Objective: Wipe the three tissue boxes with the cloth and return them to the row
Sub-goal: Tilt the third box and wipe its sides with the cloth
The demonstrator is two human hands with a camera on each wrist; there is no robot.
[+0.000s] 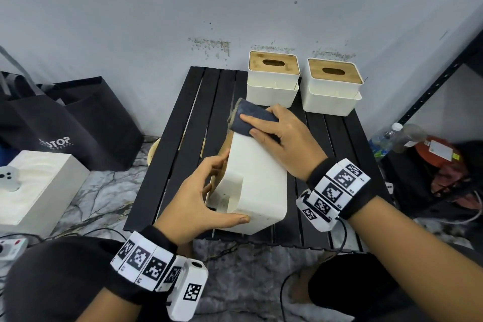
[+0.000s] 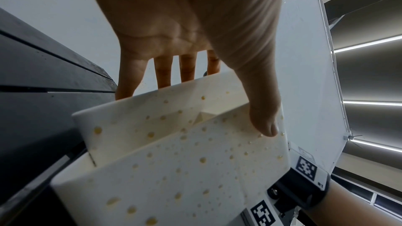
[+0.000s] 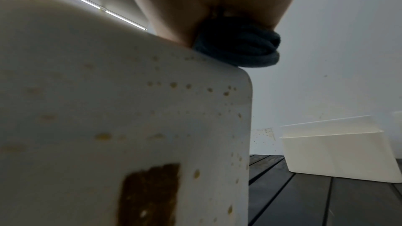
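A white tissue box (image 1: 256, 170) lies tipped on its side on the black slatted table (image 1: 183, 138); yellowish spots dot it (image 2: 185, 169) (image 3: 130, 118). My left hand (image 1: 209, 189) grips its near end, thumb (image 2: 261, 109) on the end face and fingers round the left side. My right hand (image 1: 264, 125) holds a folded dark blue cloth (image 1: 248, 115) (image 3: 239, 47) and presses it on the box's far upper edge. Two more white tissue boxes with wooden lids (image 1: 273, 81) (image 1: 333, 89) stand upright side by side at the table's back; one shows in the right wrist view (image 3: 339, 152).
The wall runs right behind the table. Black bags (image 1: 86, 123) and a white box (image 1: 39, 185) sit on the floor at the left, with a power strip (image 1: 13, 246) and cables. A black metal shelf (image 1: 431, 86), bottles (image 1: 386, 138) and red clutter stand at the right.
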